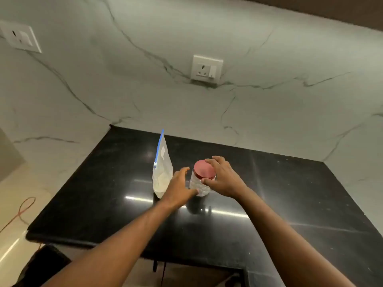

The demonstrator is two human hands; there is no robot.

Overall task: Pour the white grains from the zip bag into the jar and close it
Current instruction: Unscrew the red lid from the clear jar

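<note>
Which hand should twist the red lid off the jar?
The right hand, most likely. Its fingers already wrap the red lid, thumb on the rim. The left hand sits lower beside the jar, well placed to steady it. The zip bag stands untouched.

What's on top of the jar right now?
A red lid sits on the jar, with the right hand gripping its rim. Whether it is screwed tight can't be seen, and the lid hides the jar's mouth.
</note>
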